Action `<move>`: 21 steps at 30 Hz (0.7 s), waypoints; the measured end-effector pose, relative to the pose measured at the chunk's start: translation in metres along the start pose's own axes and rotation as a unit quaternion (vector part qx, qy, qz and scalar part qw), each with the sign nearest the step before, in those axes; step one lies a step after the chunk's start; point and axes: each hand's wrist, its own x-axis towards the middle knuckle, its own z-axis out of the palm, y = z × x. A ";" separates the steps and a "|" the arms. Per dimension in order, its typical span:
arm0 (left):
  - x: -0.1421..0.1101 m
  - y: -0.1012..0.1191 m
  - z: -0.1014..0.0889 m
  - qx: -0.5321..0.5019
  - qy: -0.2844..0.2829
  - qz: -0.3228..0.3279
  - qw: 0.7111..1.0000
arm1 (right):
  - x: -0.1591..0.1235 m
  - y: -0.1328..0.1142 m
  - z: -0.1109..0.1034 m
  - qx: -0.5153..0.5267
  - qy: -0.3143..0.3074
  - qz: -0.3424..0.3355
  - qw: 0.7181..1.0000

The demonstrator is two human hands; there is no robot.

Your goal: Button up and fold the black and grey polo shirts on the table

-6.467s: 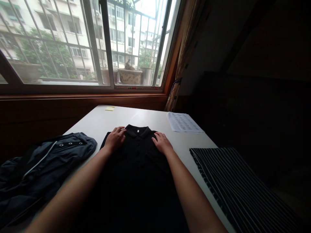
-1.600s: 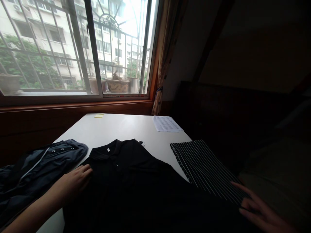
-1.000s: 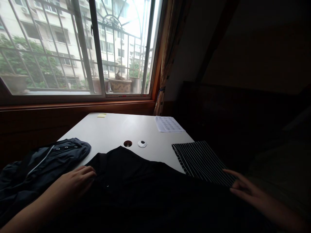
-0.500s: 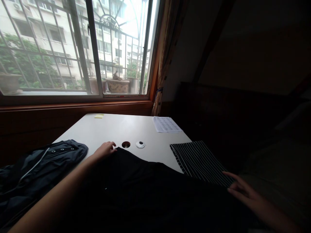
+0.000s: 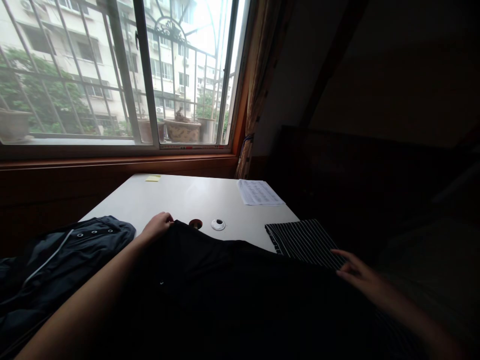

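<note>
A large black garment (image 5: 240,295), its kind hard to make out in the dark, spreads across the front of the table and fills the lower middle of the view. My left hand (image 5: 158,226) is closed on its far left corner. At its right side my right hand (image 5: 354,270) pinches the edge with thumb and bent fingers, the index finger stretched out over a folded black cloth with white stripes (image 5: 303,242). To the left of my left forearm lies a crumpled dark blue garment (image 5: 93,250) with metal eyelets and a pale stripe.
The white table (image 5: 180,195) stands under a barred window (image 5: 180,75). On it are a yellow sticky note (image 5: 153,178), printed sheets (image 5: 259,192), a round cable hole (image 5: 195,224) and its white cover (image 5: 218,224). A tied curtain (image 5: 245,155) hangs beside the window.
My left hand has closed on the garment's corner and shifted slightly left. My right hand has moved up and left. The garment's far edge has risen, partly covering the cable hole.
</note>
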 end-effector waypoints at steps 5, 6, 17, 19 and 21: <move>0.009 -0.019 -0.007 0.017 0.035 -0.034 0.999 | 0.051 -0.031 0.003 0.041 -0.058 -0.006 0.997; 0.010 -0.023 -0.009 0.020 0.040 -0.040 0.998 | 0.062 -0.036 0.004 0.040 -0.061 -0.006 0.997; 0.032 -0.060 -0.025 0.074 0.079 -0.118 0.987 | 0.175 -0.078 0.042 -0.010 -0.044 -0.001 0.999; 0.034 -0.066 -0.026 0.082 0.082 -0.132 0.984 | 0.186 -0.080 0.052 -0.012 -0.032 0.006 0.999; 0.034 -0.072 -0.024 0.089 0.079 -0.142 0.983 | 0.191 -0.078 0.060 -0.013 -0.020 0.018 1.000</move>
